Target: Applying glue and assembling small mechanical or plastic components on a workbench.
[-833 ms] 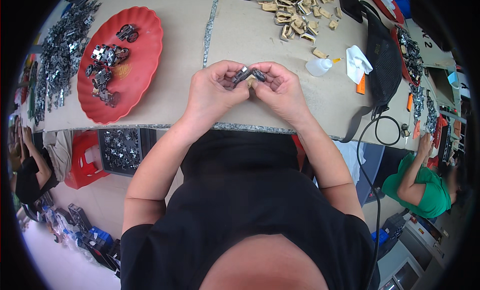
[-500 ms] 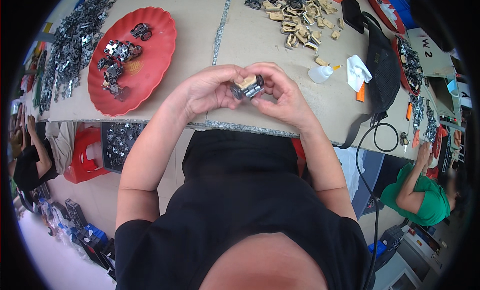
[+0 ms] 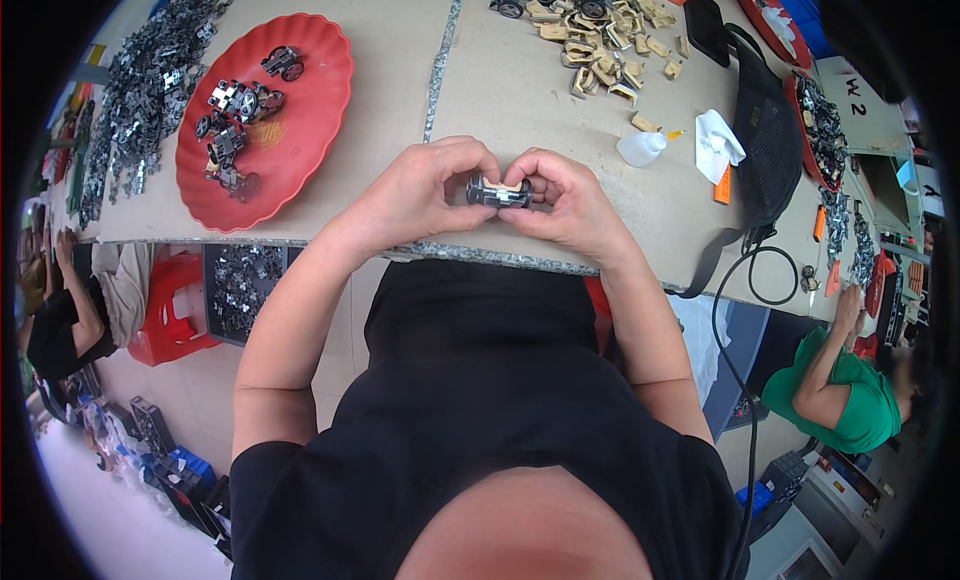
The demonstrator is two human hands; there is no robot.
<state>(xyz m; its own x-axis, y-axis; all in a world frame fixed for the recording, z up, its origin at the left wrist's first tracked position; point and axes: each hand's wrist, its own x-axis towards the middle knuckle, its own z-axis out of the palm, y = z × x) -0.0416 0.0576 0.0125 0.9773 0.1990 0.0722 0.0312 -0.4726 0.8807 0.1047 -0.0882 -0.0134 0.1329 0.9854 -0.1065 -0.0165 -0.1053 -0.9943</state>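
Between both hands, above the table's near edge, is a small toy car chassis [image 3: 497, 194] with dark wheels, a silvery middle and a tan part on top. My left hand [image 3: 440, 190] pinches its left end between thumb and fingers. The right end is gripped by my right hand [image 3: 562, 202], thumb below and fingers curled behind. My fingers cover parts of the ends. Up the table lies a loose pile of tan plastic parts [image 3: 605, 65], with wheeled dark pieces [image 3: 510, 2] beside it. A scalloped red plate [image 3: 315, 130] on the left carries several wheeled chassis.
Dark small parts [image 3: 130, 110] are heaped at the far left. Right of my hands are a white squeeze bottle [image 3: 640, 149], a white tissue [image 3: 715, 145] and a black bag [image 3: 768, 130] with a hanging strap. A co-worker in green [image 3: 835, 390] sits at the right.
The chassis has turned from a tilted position to nearly level, its long side now facing me. Both hands have shifted slightly lower and hold it at opposite ends.
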